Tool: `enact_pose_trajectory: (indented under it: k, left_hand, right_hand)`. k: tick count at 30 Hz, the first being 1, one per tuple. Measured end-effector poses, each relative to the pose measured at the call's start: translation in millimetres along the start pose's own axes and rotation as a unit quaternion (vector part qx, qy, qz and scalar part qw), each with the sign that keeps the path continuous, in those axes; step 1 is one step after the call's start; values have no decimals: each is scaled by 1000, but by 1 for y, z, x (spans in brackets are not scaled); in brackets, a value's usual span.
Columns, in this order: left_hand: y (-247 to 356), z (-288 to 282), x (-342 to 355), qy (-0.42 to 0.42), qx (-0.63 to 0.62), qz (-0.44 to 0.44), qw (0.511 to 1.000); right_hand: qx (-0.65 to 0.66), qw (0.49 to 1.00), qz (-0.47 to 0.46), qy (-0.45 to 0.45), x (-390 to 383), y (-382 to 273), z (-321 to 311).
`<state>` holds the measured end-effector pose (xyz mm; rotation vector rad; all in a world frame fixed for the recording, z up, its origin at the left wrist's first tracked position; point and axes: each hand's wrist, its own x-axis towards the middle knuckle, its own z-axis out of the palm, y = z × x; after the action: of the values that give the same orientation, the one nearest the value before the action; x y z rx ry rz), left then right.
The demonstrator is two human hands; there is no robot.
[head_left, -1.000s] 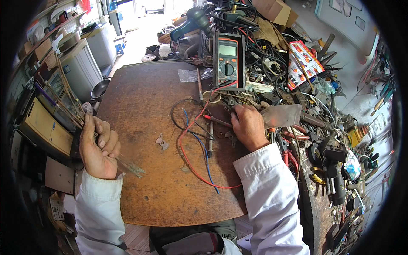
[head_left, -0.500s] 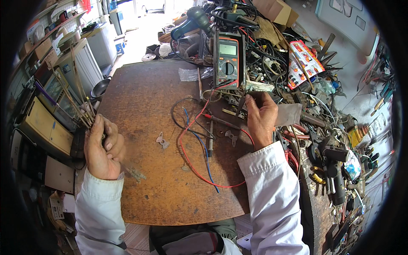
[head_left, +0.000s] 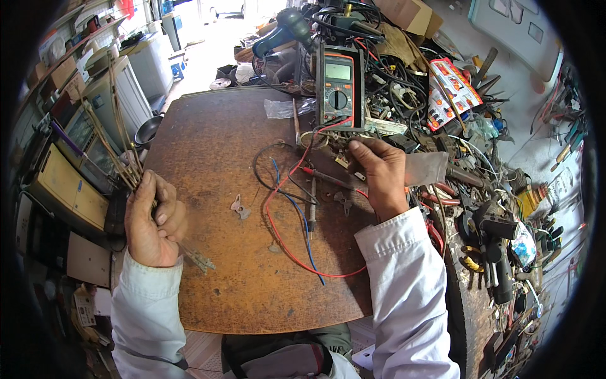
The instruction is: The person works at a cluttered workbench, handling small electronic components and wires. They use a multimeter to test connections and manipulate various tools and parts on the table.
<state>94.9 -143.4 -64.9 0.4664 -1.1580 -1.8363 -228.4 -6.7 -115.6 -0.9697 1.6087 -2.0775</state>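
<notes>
My left hand is closed around a bundle of thin brownish rods over the table's left edge; their lower ends show below the fist. On the right, my right hand is pinched at the edge of the clutter, and what its fingertips hold, if anything, is hard to make out. Just beyond it stands a multimeter with an orange-edged face. Its red probe and black probe lie on the table, beside a blue wire. Two small metal plates lie near the probes.
Tools, cables and parts are heaped along the right, including red-handled pliers. A clear plastic bag and a teal power tool are at the back of the wooden table. Cabinets stand on the left.
My right hand has shifted slightly left and down, and the dark strip seen at its fingertips before no longer shows plainly. My left hand has stayed nearly still with the rods.
</notes>
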Motion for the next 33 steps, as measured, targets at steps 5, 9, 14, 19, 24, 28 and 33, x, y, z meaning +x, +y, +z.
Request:
enact_pose_trajectory:
  k: [5, 9, 14, 19, 24, 28, 33]
  left_hand:
    - [1, 0, 1, -5, 1, -15, 1000]
    - [1, 0, -1, -4, 8, -24, 1000]
    - [-2, 2, -6, 0, 57, -34, 998]
    - [-12, 18, -10, -106, 177, 5, 979]
    - [-12, 21, -17, -141, 263, 7, 954]
    - [-10, 31, -23, -126, 268, -4, 955]
    - [-10, 30, -22, -167, 306, -9, 937]
  right_hand:
    - [170, 979, 108, -35, 1, 0, 0]
    - [206, 970, 119, -54, -1, -5, 0]
    - [290, 947, 101, -99, -10, -23, 12]
    - [321, 927, 120, -153, -41, -50, 51]
    - [371, 877, 177, -247, -79, -55, 88]
    - [355, 880, 150, -277, -84, -46, 92]
    - [412, 875, 133, -216, -83, -49, 87]
